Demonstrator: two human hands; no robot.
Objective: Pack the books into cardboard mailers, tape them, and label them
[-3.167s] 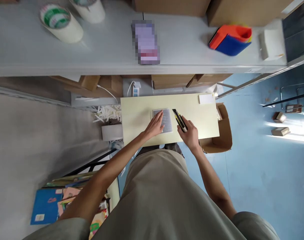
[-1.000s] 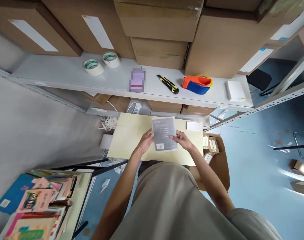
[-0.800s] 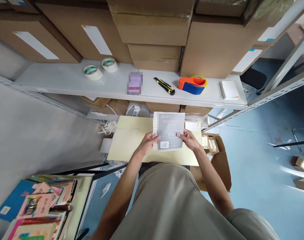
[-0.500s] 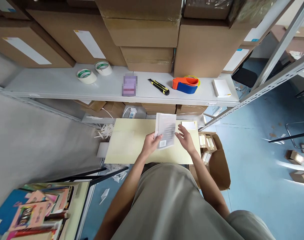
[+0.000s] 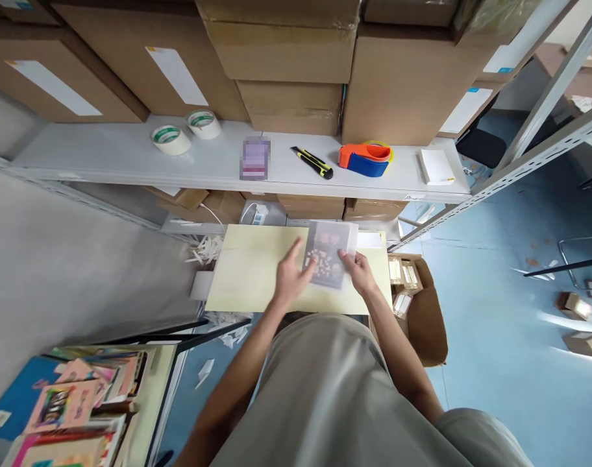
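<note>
A thin book [image 5: 329,259] with a greyish cover and pale printed blocks is held above the cream tabletop [image 5: 252,272]; a translucent layer shows along its right side. My right hand [image 5: 360,271] pinches that right side, thumb on top. My left hand [image 5: 292,275] is at the left edge, fingers stretched out and apart, with the thumb reaching over the cover. Whether this thumb presses on it I cannot tell. Behind the book, a white label pad [image 5: 370,240] lies at the tabletop's back right corner.
On the grey shelf [image 5: 218,159] are tape rolls [image 5: 171,139], a utility knife [image 5: 312,162], a tape dispenser [image 5: 365,159] and a white paper stack [image 5: 435,167]. An open carton [image 5: 425,318] with small boxes stands right. Books [image 5: 72,402] fill a left-hand table.
The book has turned over, from a pale side with a barcode to a grey printed side, and shifted slightly right. My right hand has taken hold; my left hand has loosened its grip.
</note>
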